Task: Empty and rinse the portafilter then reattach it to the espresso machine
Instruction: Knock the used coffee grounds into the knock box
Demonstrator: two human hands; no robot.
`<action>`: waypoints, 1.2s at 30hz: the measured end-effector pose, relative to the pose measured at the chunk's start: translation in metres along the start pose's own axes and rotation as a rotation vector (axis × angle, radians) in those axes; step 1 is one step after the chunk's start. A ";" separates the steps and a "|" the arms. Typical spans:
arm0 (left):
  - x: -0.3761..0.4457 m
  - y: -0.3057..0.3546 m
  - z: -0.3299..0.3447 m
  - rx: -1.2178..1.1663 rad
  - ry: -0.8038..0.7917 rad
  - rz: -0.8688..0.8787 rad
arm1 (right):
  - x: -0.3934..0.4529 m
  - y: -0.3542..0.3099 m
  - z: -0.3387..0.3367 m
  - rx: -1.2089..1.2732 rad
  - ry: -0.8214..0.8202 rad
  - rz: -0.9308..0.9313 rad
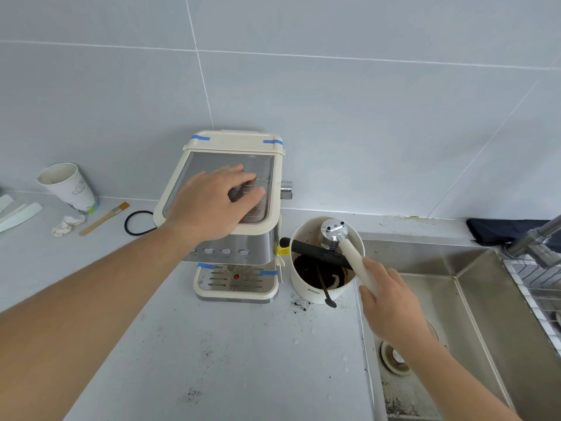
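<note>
Both forearms enter from the lower edge, cut off by the frame. Under the right forearm lies the steel sink (473, 302); its drain is partly hidden by the wrist, and dark specks on its floor are hard to identify. The right hand (387, 302) grips the white handle of the portafilter (340, 238), fingers curled round it. Beyond this hand, the metal head of the portafilter is turned face down over the black bar of the white knock box (321, 287), so its basket cannot be seen. Dark grounds lie inside the box and are scattered just left of the hand. Farther left, the left hand (215, 199) rests flat, fingers relaxed, on top of the espresso machine (239, 256). Far left of it stand a paper cup (68, 186) and a small brush (104, 218).
</note>
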State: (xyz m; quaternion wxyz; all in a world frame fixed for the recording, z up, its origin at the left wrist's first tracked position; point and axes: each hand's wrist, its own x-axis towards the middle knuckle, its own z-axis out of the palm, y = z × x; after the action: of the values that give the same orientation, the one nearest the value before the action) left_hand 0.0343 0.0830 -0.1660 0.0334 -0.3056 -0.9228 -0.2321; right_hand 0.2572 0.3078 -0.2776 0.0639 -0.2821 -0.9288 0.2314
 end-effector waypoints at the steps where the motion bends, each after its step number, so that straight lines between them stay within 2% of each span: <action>1: 0.000 0.000 0.000 -0.002 0.001 -0.002 | 0.000 0.000 0.000 0.003 -0.001 -0.006; 7: 0.000 0.000 0.000 0.008 -0.002 0.000 | -0.002 0.002 -0.001 0.064 0.059 -0.032; 13: 0.000 0.000 0.001 0.003 0.001 -0.007 | 0.001 0.006 0.004 0.062 0.002 -0.009; 29: 0.001 -0.001 0.000 0.011 -0.006 -0.004 | -0.007 0.005 0.004 0.118 0.075 -0.014; 36: 0.002 -0.002 0.002 0.019 -0.006 -0.003 | -0.002 0.001 0.005 0.064 0.044 -0.008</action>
State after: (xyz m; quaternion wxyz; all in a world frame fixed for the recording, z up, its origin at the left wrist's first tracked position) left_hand 0.0316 0.0830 -0.1681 0.0331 -0.3048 -0.9255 -0.2223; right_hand 0.2584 0.3053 -0.2828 0.0943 -0.2814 -0.9204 0.2546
